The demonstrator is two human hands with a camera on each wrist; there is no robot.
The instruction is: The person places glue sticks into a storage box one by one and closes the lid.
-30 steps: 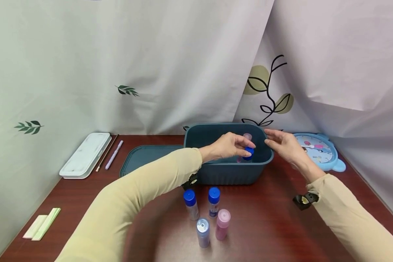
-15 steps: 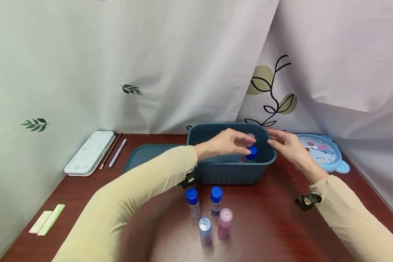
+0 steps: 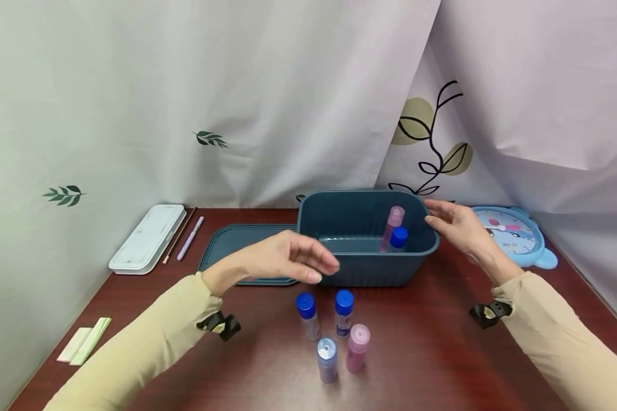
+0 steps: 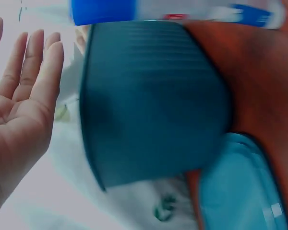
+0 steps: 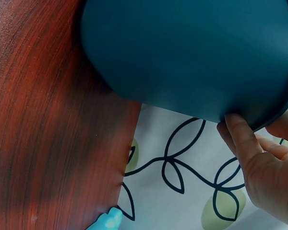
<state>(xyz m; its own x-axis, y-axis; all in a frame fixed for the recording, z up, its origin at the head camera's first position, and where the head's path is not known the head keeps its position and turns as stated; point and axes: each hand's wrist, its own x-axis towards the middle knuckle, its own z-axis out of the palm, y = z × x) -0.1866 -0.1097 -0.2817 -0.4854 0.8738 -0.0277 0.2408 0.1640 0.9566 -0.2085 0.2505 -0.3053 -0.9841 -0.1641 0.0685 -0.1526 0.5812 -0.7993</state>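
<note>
My right hand (image 3: 457, 225) touches the blue bin's (image 3: 362, 268) right rim, fingers straight.
My left hand (image 3: 283, 262) hangs loose and holds nothing, above four bottles (image 3: 334, 337) near the table's (image 3: 432, 354) front edge.

No writing is legible anywhere; the print on the blue-capped bottle's (image 3: 343, 315) label is too blurred.

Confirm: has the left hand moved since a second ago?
Yes. The left hand has pulled back out of the blue bin toward the person; it is now open in front of the bin's near-left corner.
</note>
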